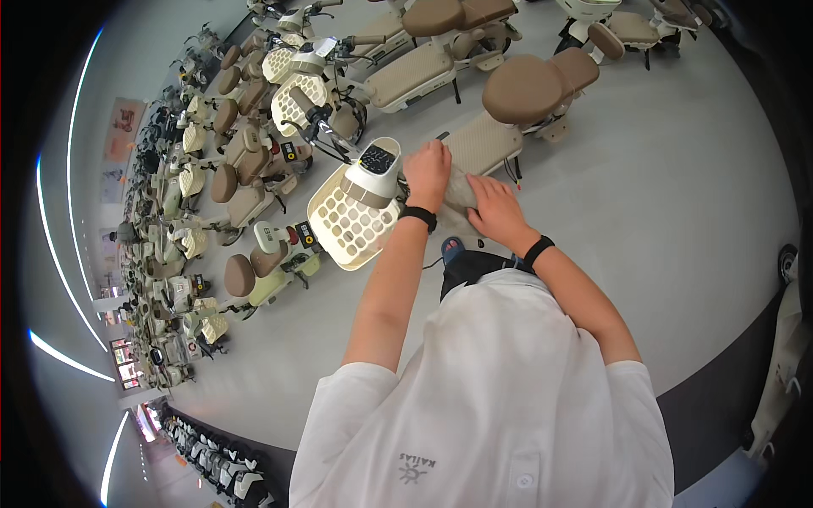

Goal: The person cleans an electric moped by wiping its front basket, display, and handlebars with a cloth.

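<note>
My left hand [429, 168] is curled beside the white headlamp and display housing [375, 171] of an electric scooter; its fingers hide what lies inside them. A short black tip [443, 136] sticks out past the knuckles. My right hand [498, 206] lies on a thin, creased beige material [454, 197], probably cloth, between both hands, its thumb apart from its fingers. The scooter's cream perforated basket [352, 222] is left of my left forearm, and the far handlebar grip [302, 98] points to the upper left. Behind the hands is the beige footboard [479, 145].
The scooter's brown seat [524, 89] is at the upper right. Another scooter's beige footboard [409, 76] lies beyond. A green scooter [270, 286] stands close on the left, before dense rows of scooters. Grey floor [654, 209] extends to the right.
</note>
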Demonstrator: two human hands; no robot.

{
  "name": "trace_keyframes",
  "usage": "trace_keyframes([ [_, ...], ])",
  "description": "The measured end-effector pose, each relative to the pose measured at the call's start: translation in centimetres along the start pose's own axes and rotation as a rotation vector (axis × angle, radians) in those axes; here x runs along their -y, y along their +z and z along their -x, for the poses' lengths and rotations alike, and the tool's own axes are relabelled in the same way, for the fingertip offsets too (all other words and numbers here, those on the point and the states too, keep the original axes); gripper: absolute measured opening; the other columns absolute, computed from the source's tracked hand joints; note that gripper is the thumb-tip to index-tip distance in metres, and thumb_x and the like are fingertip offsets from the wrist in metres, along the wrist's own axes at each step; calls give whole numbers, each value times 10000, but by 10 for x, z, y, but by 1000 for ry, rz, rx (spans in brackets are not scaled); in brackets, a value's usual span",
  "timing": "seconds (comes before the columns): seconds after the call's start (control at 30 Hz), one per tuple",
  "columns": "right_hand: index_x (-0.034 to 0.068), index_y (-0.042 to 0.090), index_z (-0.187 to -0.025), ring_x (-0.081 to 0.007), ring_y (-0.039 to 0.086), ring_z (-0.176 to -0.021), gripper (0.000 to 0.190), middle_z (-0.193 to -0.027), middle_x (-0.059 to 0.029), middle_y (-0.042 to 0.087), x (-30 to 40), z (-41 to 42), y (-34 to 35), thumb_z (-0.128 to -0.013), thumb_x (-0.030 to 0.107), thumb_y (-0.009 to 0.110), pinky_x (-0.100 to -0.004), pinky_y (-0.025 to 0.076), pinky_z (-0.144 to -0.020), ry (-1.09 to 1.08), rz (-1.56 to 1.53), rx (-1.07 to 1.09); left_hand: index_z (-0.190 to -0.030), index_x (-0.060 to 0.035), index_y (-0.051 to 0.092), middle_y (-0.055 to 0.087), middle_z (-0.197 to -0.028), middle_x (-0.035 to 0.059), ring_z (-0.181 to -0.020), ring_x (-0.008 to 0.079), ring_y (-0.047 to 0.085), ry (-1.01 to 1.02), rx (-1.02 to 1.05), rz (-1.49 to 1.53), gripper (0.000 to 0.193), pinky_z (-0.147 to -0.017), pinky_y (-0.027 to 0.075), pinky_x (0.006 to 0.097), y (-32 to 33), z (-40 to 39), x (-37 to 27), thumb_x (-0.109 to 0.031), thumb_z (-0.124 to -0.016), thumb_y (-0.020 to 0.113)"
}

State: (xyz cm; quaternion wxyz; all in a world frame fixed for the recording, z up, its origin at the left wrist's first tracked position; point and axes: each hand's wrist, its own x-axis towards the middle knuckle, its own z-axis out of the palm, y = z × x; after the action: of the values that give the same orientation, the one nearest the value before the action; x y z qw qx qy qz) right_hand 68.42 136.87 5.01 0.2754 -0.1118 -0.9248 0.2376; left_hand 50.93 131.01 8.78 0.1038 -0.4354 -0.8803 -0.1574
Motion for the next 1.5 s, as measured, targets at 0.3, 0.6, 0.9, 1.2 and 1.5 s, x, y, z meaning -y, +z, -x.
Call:
trace_keyframes([
  [0.3, 4, 452, -1293, -314, 607, -980, 615, -1042, -154, 607, 15, -14, 27, -766, 239, 667, -455, 455, -820, 147, 54, 146, -889, -55, 632, 629, -844, 140, -814, 344, 588, 258, -163, 249, 129, -722, 441, 464, -9, 32, 26, -170, -882, 574],
  [0.6, 28, 429, -1282, -335, 615, -957, 620, -1013, -147, 603, 9, -15, 22, -742, 203, 681, -468, 487, -790, 162, 53, 225, -741, -58, 662, 655, -684, 179, -661, 411, 631, 65, 260, 85, 436, -651, 489, 522, -3, 22, 17, -363, -961, 442],
  [0.9, 15, 467, -1252, -332, 630, -932, 553, -1021, -173, 619, 16, -16, 15, -783, 250, 645, -471, 474, -785, 190, 30, 210, -884, -52, 724, 680, -817, 210, -827, 419, 640, 94, 575, 213, 577, -747, 500, 499, -12, 0, 31, -520, -964, 397],
  [1.2, 32, 566, -1136, -341, 611, -890, 418, -980, -152, 607, 40, -35, 23, -852, 332, 634, -474, 468, -776, 296, 121, 141, -920, -33, 724, 682, -923, 230, -940, 424, 623, -36, 730, 391, 679, -850, 476, 456, -3, -14, 45, -618, -923, 380],
  [1.5, 39, 632, -977, -303, 593, -914, 332, -931, -96, 612, 42, -62, 42, -756, 268, 729, -420, 440, -834, 135, 201, 137, -874, 18, 677, 663, -860, 233, -861, 362, 635, -152, 477, 737, 536, -790, 475, 402, 14, 9, 63, -417, -997, 389],
])
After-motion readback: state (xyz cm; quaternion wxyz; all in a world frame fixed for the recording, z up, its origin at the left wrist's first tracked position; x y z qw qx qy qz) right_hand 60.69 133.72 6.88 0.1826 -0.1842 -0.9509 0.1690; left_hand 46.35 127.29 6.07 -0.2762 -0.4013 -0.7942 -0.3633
